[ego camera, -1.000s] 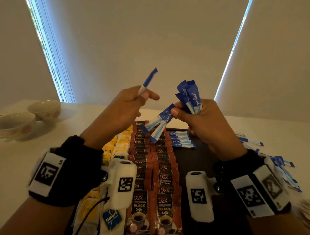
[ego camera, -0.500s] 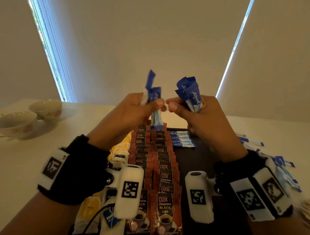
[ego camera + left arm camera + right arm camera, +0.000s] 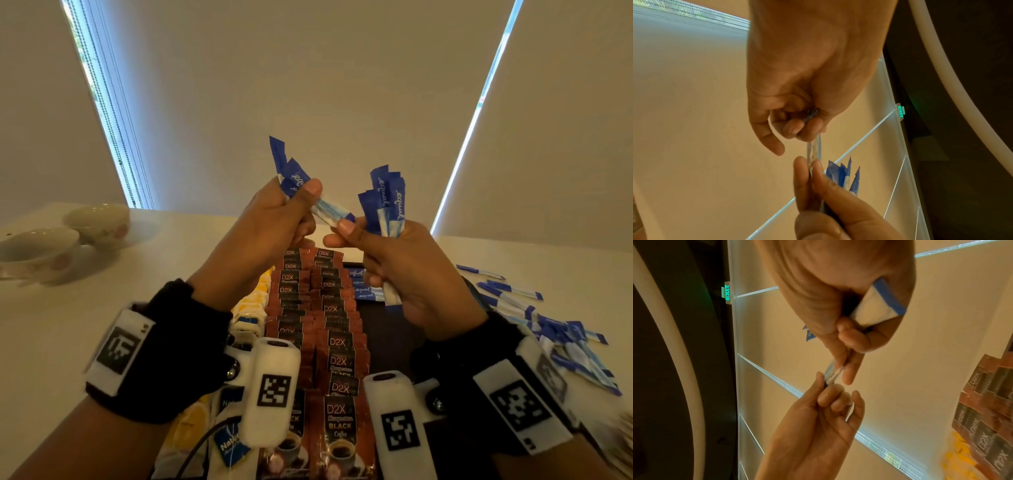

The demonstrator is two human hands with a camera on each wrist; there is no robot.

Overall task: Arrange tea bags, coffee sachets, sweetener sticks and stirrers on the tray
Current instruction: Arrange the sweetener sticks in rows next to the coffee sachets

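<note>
Both hands are raised above the dark tray [image 3: 390,329]. My left hand [image 3: 301,205] pinches a few blue-and-white sweetener sticks [image 3: 291,178] between thumb and fingers. Their lower end [image 3: 334,212] slants toward my right hand [image 3: 346,233], whose thumb and forefinger pinch it. The right palm also grips an upright bundle of sweetener sticks [image 3: 387,202]. From the left wrist, the shared stick [image 3: 813,147] runs between both hands; the right wrist view shows it too [image 3: 833,374]. On the tray lie rows of brown coffee sachets [image 3: 330,310], yellow tea bags [image 3: 253,305] and some laid sticks [image 3: 363,289].
Loose sweetener sticks [image 3: 548,335] are scattered on the white table right of the tray. Two cups [image 3: 41,250] stand at the far left. Pale stirrers [image 3: 621,442], blurred, show at the lower right edge. A wall with blinds is close behind the table.
My left hand has taken the sticks that my right thumb held out, adding them to its single stick. Both hands rose slightly, and the right thumb and forefinger now hold the sticks' lower end.
</note>
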